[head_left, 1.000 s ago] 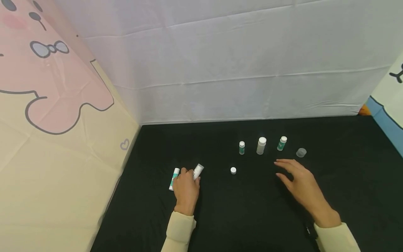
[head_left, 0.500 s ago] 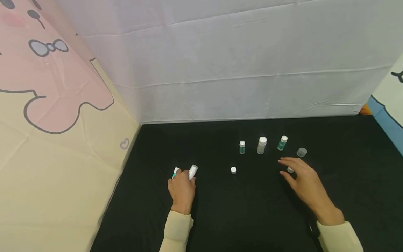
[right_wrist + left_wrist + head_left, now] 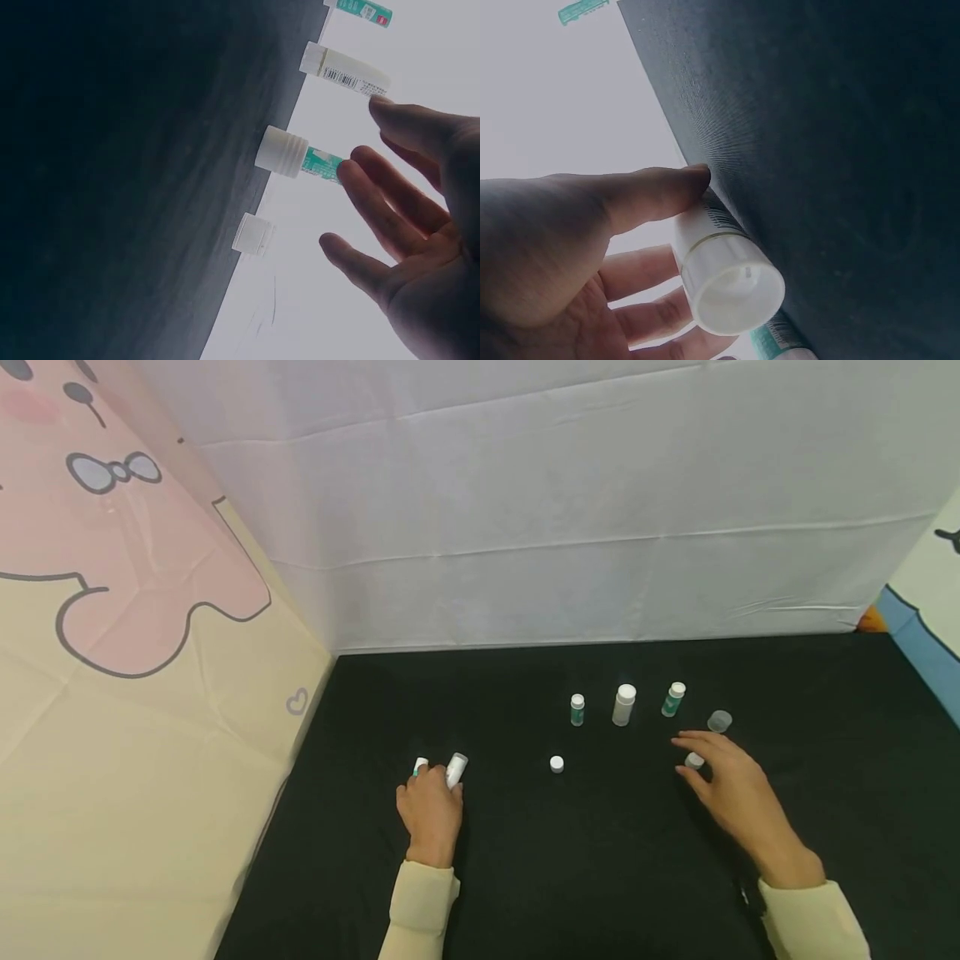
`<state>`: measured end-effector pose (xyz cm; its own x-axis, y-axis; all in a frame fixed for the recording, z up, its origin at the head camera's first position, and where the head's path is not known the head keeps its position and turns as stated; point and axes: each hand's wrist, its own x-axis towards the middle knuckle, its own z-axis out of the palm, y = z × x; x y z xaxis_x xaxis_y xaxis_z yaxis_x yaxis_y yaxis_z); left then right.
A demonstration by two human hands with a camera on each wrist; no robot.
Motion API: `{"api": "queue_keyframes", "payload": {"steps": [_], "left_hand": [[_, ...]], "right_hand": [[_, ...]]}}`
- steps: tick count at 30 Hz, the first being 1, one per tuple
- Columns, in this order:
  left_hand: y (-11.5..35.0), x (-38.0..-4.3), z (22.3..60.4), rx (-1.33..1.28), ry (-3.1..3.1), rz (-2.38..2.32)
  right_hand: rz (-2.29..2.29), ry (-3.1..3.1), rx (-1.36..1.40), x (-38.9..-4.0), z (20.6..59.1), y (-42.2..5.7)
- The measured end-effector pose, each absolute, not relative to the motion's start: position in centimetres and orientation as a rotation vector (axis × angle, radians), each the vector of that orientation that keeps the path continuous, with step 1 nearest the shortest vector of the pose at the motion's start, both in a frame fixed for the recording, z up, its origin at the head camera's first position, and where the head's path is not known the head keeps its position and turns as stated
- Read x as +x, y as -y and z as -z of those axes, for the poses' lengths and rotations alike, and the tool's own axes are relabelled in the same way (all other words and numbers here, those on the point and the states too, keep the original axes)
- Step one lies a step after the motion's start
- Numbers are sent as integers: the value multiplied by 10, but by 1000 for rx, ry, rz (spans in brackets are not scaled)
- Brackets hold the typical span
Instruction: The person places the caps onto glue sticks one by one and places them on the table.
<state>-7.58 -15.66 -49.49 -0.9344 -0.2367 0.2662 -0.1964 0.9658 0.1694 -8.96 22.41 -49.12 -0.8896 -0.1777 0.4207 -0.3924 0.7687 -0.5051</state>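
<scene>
My left hand (image 3: pixel 431 810) grips a white glue stick (image 3: pixel 456 770) between thumb and fingers. In the left wrist view the stick's barcode and hollow translucent end (image 3: pixel 735 292) face the camera. Beside it, a second glue stick with a teal label (image 3: pixel 421 766) lies mostly hidden under the hand. At the right, my right hand (image 3: pixel 738 797) hovers with thumb and fingers apart, holding nothing. A small white cap (image 3: pixel 694 761) shows between its thumb and forefinger. The right wrist view shows a ridged white cap (image 3: pixel 281 151) on the table, apart from the fingertips.
Upright along the back stand a small teal stick (image 3: pixel 577 710), a larger white one (image 3: pixel 623 706) and another teal one (image 3: pixel 673 700). A translucent cap (image 3: pixel 719 721) lies right of them. A loose white cap (image 3: pixel 557 764) sits mid-table on the black cloth (image 3: pixel 525 877).
The left hand has shifted slightly left with the white glue stick, covering more of the second one. The right hand has drifted right, and the white cap by its fingers has come into view.
</scene>
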Motion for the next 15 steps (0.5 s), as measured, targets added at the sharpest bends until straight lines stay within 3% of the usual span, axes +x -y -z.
{"api": "queue_keyframes", "payload": {"steps": [15], "left_hand": [[155, -75, 495, 368, 2848, 170]], "right_hand": [[-811, 2772, 408, -93, 492, -233]]}}
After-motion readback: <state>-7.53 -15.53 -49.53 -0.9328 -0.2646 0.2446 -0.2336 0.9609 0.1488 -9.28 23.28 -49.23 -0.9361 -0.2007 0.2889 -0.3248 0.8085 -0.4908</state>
